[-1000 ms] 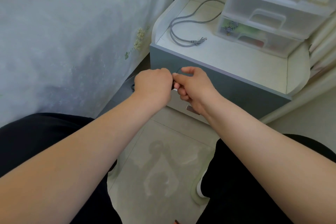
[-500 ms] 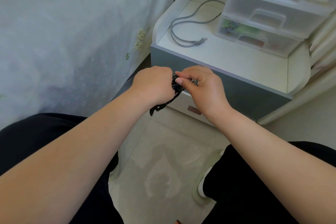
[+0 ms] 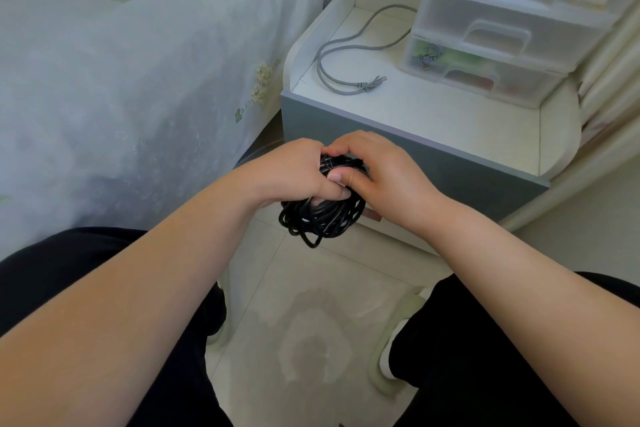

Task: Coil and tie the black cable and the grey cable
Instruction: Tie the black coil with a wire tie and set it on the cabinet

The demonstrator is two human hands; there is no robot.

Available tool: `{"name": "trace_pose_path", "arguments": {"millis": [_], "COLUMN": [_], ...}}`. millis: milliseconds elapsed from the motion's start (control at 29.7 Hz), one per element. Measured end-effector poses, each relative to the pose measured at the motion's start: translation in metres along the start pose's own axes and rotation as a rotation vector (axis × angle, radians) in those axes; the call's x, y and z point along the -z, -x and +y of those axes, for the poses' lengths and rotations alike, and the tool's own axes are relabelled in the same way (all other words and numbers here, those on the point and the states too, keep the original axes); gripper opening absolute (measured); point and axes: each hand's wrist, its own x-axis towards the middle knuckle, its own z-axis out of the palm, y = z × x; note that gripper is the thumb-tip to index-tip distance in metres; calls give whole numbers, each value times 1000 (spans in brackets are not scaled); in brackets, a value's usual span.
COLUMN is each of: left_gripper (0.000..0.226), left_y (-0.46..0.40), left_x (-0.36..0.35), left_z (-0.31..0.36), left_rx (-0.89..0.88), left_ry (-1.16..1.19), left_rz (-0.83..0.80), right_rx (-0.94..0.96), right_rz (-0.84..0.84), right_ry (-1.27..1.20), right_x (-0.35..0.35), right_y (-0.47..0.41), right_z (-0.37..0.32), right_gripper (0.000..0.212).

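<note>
The black cable (image 3: 322, 220) is a bundle of several loops hanging in the air in front of the nightstand. My left hand (image 3: 294, 173) grips the top of the bundle from the left. My right hand (image 3: 384, 173) holds it from the right, fingers curled over the top strands and thumb pressed against them. The upper part of the coil is hidden between my hands. The grey cable (image 3: 346, 55) lies loose on the nightstand top (image 3: 433, 114), in a long loop with its plug ends near the front left.
A clear plastic drawer unit (image 3: 512, 21) stands at the back right of the nightstand. The bed with a pale floral sheet (image 3: 138, 80) fills the left. Below are my knees in black trousers and the tiled floor (image 3: 311, 322).
My hands have drawn closer to me and lower. The black cable, earlier almost hidden in my fists, now hangs below them as a visible coil of loops.
</note>
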Motion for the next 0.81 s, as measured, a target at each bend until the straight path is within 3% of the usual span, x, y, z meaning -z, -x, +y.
{"name": "trace_pose_path", "arguments": {"millis": [134, 303, 403, 504, 605, 706, 807], "left_gripper": [12, 18, 32, 31, 27, 29, 31], "left_y": [1, -7, -17, -28, -35, -39, -45], "left_x": [1, 7, 17, 20, 23, 29, 29], "left_z": [7, 19, 29, 39, 49, 59, 65], "left_rx": [-8, 12, 30, 4, -47, -63, -53], "left_ry": [240, 314, 371, 463, 567, 744, 981], "left_rz": [-46, 27, 167, 319, 387, 421, 432], "right_rx": [80, -89, -228, -411, -568, -623, -719], "right_rz": [-34, -62, 206, 504, 713, 818, 814], "right_ry": [122, -147, -344, -500, -929, -1225, -1257], "right_x": [10, 32, 48, 76, 112, 145, 165], "right_y": [-4, -11, -28, -51, -75, -98, -115], "right_z": [2, 6, 5, 16, 40, 70, 87], "right_gripper": [30, 43, 35, 20, 8, 22, 28]}}
